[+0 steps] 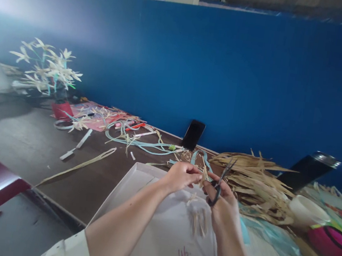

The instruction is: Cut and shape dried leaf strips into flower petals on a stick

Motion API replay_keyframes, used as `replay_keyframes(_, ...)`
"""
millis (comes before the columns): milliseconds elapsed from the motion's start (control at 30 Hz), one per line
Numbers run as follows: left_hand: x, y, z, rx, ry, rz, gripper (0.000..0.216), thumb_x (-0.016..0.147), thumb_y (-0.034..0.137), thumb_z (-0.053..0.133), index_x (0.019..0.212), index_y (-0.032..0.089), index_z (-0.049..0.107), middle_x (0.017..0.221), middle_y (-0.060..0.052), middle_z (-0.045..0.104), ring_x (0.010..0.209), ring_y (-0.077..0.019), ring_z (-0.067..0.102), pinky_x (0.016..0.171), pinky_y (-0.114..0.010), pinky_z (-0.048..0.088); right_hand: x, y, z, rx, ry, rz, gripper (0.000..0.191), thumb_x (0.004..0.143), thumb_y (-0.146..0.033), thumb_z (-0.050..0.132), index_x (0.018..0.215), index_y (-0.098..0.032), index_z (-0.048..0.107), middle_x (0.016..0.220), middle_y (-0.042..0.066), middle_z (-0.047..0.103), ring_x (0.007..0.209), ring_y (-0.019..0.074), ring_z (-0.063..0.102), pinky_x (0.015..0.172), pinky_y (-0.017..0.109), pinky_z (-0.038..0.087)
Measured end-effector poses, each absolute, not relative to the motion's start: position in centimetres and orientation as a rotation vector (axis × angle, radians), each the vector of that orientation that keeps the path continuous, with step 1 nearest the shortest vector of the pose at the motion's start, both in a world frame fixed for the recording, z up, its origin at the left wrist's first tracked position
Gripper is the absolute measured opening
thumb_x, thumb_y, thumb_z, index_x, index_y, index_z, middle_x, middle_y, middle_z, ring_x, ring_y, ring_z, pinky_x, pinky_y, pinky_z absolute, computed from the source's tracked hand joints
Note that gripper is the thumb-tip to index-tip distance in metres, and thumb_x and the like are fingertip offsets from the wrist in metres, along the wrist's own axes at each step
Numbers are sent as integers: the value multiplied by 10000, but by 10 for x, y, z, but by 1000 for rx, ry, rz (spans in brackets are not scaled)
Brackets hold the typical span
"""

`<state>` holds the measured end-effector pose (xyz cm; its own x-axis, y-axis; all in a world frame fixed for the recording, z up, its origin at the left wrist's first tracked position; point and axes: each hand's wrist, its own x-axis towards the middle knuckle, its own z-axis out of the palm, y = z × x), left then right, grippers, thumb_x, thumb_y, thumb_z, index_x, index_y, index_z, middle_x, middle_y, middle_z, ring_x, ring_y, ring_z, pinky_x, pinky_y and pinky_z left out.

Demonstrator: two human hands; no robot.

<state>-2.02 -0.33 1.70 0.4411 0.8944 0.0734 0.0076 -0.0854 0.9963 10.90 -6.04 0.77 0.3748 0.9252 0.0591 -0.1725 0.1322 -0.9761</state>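
Note:
My left hand [183, 176] is closed in a pinch on a small strip of dried leaf [203, 177], pale and pointed at its top. Close beside it, my right hand [226, 202] has dark-handled scissors [219, 185] hooked on its fingers, blades pointing up and away from the strip. The right fingertips also appear to touch the strip. Both hands are over a white shallow box lid [158, 227] with red handwritten digits. In the lid, under my hands, lie several cut leaf pieces [199, 223].
A heap of dried leaves [255, 181], a white bowl [308, 211] and a black flask [308, 171] are at the right. A phone [193, 134] leans on the blue partition [229, 68]. Blue cords [143, 144] and leaf flowers [51, 66] are further left.

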Motion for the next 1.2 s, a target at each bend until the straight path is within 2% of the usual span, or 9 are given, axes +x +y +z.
replay_keyframes(267,-20,-7,21,1463,855,873,247,672,313,615,817,114,627,766,-58,622,652,-105,554,559,-212,474,109,-60,6,-1160,-804,976,423,582,-261,763,978,-186,637,637,-15,562,532,85,466,412,166,290)
replay_keyframes(500,-21,-10,18,1649,896,867,267,666,357,603,772,114,631,667,-23,601,559,-80,499,518,-196,403,112,-59,4,-1150,-857,885,505,558,-277,776,1034,-219,617,609,-51,526,418,50,357,390,188,265)
replay_keyframes(733,-19,-11,18,1618,886,812,246,664,339,600,769,116,607,678,-23,595,562,-80,504,529,-203,420,113,-59,3,-1176,-830,858,458,578,-283,761,1011,-201,634,637,-22,570,496,77,432,414,177,292)
replay_keyframes(967,-17,-12,18,1485,815,766,269,680,362,608,791,120,568,756,-60,622,631,-98,553,570,-226,461,114,-58,2,-1114,-762,961,462,567,-288,763,1004,-214,635,594,-27,588,449,61,428,383,159,252)
replay_keyframes(1200,-20,-10,17,1505,739,747,329,626,368,673,817,109,607,732,-47,610,627,-93,538,593,-225,455,113,-58,6,-1111,-673,974,460,568,-305,766,999,-220,628,619,-29,584,475,71,471,381,155,285)
